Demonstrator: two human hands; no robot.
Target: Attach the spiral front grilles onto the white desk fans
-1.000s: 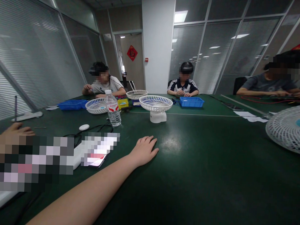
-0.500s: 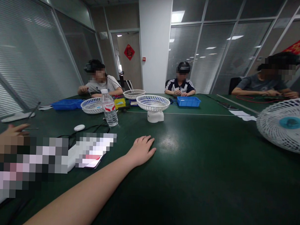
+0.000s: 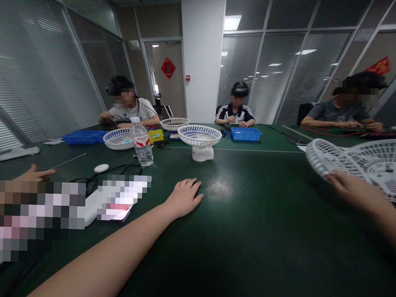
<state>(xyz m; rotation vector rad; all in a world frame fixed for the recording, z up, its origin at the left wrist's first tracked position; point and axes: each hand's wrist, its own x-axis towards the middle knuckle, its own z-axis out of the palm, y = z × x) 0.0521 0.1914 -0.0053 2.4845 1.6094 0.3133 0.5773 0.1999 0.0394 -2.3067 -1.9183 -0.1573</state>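
Note:
My left hand (image 3: 185, 198) lies palm down on the dark green table (image 3: 247, 237), fingers spread, holding nothing. At the right edge my right hand (image 3: 355, 191) grips the rim of a white fan grille (image 3: 326, 159), which is tilted. Behind and beside it shows a second white fan grille (image 3: 384, 166) with a dark spot at its hub, cut off by the frame. Beyond my left hand stands a white fan base with a basket-like grille (image 3: 200, 135) facing up.
A water bottle (image 3: 142, 144) stands left of centre, near a white disc (image 3: 101, 168), cables and a lit phone (image 3: 122, 206). Another person's hand (image 3: 31, 175) is at the left by a thin rod. Blue trays (image 3: 245, 133) and more grilles (image 3: 118, 138) lie farther back, before three seated people.
My right hand has come into view at the right, holding a fan grille. The blue-centred grille face no longer shows there. My left hand stays flat on the table.

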